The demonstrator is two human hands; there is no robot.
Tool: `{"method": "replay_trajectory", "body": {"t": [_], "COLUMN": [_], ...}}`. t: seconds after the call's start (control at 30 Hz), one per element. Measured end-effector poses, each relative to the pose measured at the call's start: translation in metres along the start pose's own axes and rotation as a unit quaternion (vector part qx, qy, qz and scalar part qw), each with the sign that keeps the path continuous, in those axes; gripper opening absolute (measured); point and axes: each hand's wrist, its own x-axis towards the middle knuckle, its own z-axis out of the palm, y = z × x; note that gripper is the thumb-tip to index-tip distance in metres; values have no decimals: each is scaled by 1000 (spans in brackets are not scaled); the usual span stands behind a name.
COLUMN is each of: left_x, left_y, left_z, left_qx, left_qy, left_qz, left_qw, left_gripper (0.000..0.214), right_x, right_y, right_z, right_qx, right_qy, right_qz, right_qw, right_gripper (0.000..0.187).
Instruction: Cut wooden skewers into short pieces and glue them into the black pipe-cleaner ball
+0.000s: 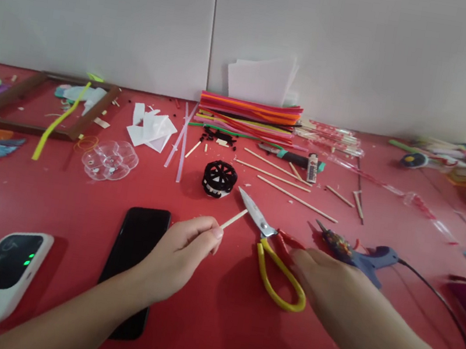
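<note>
My left hand [185,249] is closed in a pinch on a short wooden stick [235,218], whose free end points up and right toward the scissors' blades. My right hand [323,277] lies blurred over the yellow-handled scissors [274,252] on the red table; its fingers reach the handle loops, and I cannot tell whether they grip. A small black wheel-shaped piece [219,179] stands just beyond the stick. A blue glue gun [357,253] lies right of my right hand.
A black phone [135,247] and a white pocket router [0,276] lie near left. Loose wooden sticks [289,183], a lighter [312,168], stacked coloured strips [249,115], white paper scraps [152,126], a clear plastic piece [109,159] and a wooden frame [45,103] spread further back. The glue gun's cord [439,295] runs right.
</note>
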Motion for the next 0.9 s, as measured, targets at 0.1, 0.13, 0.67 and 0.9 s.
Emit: {"method": "replay_trajectory", "body": {"t": [0.1, 0.13, 0.67, 0.9], "left_x": [-2, -3, 1, 3], "left_y": [4, 6, -5, -6], "left_z": [1, 1, 3, 4], "left_qx": [61, 88, 497, 548], "left_qy": [-19, -27, 71, 43], "left_qz": [26, 44, 210, 206], "left_qw": [998, 995, 839, 810], "left_gripper": [36, 36, 29, 23], "right_x": [10, 15, 60, 59], "right_y": [-23, -30, -50, -48], "right_z": [-13, -16, 16, 29], "right_qx": [-13, 0, 103, 52], "right_qy": [105, 173, 242, 213], "right_qz": [-104, -129, -188, -179], "right_qw": [989, 976, 946, 959], "right_gripper": [25, 25, 26, 25]}}
